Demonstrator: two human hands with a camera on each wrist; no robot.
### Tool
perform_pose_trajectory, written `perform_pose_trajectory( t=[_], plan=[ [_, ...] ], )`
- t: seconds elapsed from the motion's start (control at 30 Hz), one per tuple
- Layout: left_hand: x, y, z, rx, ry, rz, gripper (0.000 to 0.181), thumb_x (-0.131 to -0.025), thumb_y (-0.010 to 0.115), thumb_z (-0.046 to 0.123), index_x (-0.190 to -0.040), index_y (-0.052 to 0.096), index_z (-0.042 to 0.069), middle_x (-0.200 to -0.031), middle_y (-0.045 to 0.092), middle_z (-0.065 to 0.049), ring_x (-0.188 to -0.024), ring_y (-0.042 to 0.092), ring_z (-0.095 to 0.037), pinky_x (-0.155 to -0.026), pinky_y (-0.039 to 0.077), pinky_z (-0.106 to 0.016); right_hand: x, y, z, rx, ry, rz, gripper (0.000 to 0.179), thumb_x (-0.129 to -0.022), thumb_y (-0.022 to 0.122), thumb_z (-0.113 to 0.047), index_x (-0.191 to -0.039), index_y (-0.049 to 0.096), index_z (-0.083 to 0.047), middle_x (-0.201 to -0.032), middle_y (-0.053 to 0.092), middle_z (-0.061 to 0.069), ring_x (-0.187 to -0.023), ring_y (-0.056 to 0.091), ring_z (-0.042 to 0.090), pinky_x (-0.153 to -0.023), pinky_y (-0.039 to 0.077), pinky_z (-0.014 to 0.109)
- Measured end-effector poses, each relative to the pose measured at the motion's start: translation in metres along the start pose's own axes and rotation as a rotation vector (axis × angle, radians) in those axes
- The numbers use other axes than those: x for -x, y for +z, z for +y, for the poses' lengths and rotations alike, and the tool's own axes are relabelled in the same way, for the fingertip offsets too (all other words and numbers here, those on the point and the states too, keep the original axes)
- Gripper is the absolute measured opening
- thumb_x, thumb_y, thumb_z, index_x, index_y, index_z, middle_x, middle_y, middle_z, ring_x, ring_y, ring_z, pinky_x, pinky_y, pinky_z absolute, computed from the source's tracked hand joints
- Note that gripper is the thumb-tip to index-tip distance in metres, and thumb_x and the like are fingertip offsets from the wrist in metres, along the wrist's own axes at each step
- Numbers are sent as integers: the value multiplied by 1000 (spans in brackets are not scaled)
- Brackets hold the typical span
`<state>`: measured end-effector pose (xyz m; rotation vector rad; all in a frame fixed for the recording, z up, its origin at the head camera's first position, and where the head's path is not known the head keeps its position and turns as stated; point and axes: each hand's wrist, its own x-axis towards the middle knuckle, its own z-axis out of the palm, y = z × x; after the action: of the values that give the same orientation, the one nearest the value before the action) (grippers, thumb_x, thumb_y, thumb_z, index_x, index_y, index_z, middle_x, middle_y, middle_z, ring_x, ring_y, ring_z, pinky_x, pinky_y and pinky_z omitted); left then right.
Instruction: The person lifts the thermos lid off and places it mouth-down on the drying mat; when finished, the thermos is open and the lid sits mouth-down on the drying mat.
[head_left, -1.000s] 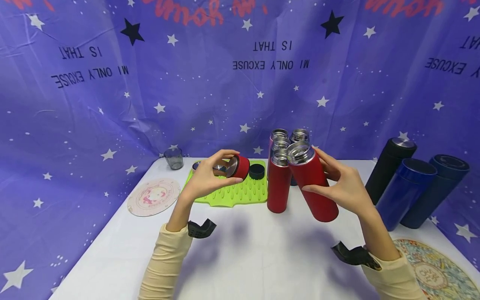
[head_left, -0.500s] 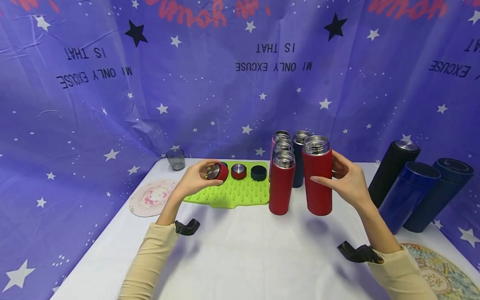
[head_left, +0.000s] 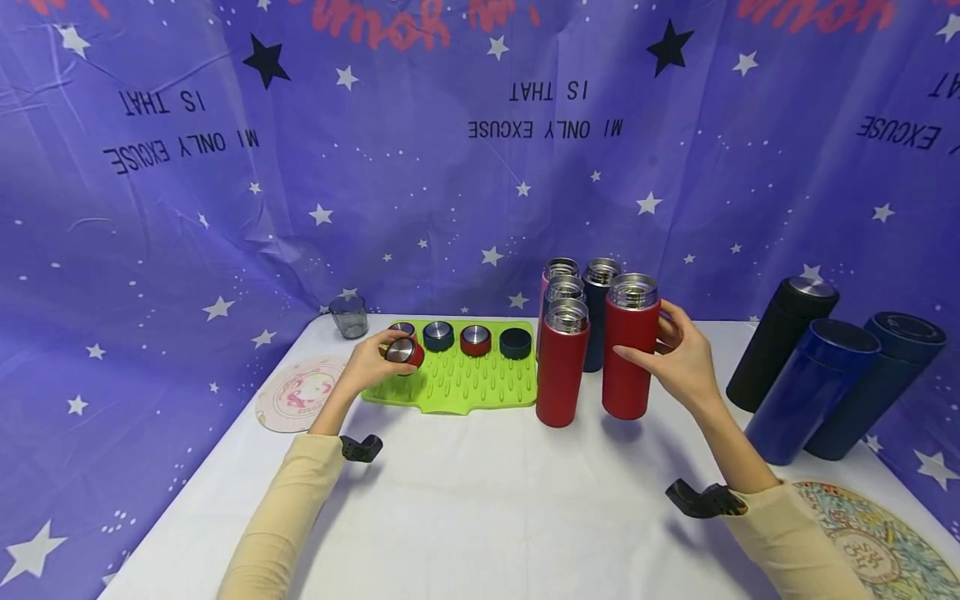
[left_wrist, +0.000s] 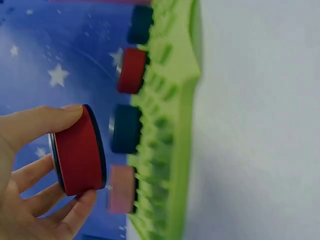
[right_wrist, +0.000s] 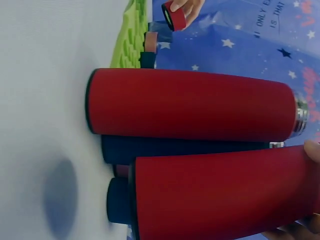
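Note:
My left hand (head_left: 367, 362) pinches a red bottle lid (left_wrist: 80, 155) with a steel top, over the left part of the green mat (head_left: 480, 392). On the mat's back half stand a pink lid (left_wrist: 122, 190), a dark blue lid (head_left: 438, 337), another red lid (head_left: 476, 342) and a dark lid (head_left: 515, 343). With my right hand (head_left: 686, 362) I grip an uncapped red vacuum bottle (head_left: 626, 375) upright, its base raised off the table. Beside it stands a second uncapped red bottle (head_left: 561, 375), in front of uncapped dark blue bottles (head_left: 595, 333) and a pink one (head_left: 543, 292), partly hidden.
At the right stand a capped black bottle (head_left: 780, 350), a blue bottle (head_left: 810, 392) and a dark blue one (head_left: 873, 387). A patterned round mat (head_left: 862, 542) lies before them. Left are a pink round mat (head_left: 300, 396) and a small glass (head_left: 349, 318). A starry curtain (head_left: 420, 167) hangs behind.
My left hand has carried the red lid leftward, from near the bottles to over the mat's left side. The red bottle in my right hand has gone from tilted to upright and moved slightly right.

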<state>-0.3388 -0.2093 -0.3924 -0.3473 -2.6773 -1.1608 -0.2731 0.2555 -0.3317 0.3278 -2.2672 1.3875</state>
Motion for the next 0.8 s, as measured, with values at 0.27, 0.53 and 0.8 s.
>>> perform_pose_trajectory(
  t=[0.27, 0.53, 0.8],
  plan=[
    [-7, 7, -27, -23, -114, 11, 66, -72, 85, 19, -128, 57, -2, -121, 58, -27, -111, 55, -40, -93, 46, -51, -5, 10, 16, -39, 33, 61, 85, -75, 85, -21, -143, 36, -5, -129, 59, 17, -111, 61, 35, -90, 52, 35],
    [-12, 9, -37, -23, -158, 28, 65, -72, 84, 16, -127, 57, -4, -127, 56, -27, -116, 52, -42, -98, 42, -52, -16, 21, 33, -103, 78, 121, 85, -75, 85, -20, -143, 37, -7, -128, 60, 16, -108, 62, 29, -90, 52, 33],
    [-15, 13, -47, -26, -188, 44, 64, -72, 84, 16, -127, 58, -2, -129, 55, -28, -118, 51, -43, -100, 41, -52, -21, 32, 44, -163, 91, 171, 84, -72, 86, -12, -142, 40, -10, -126, 61, 15, -103, 63, 18, -87, 53, 26]
  ],
)
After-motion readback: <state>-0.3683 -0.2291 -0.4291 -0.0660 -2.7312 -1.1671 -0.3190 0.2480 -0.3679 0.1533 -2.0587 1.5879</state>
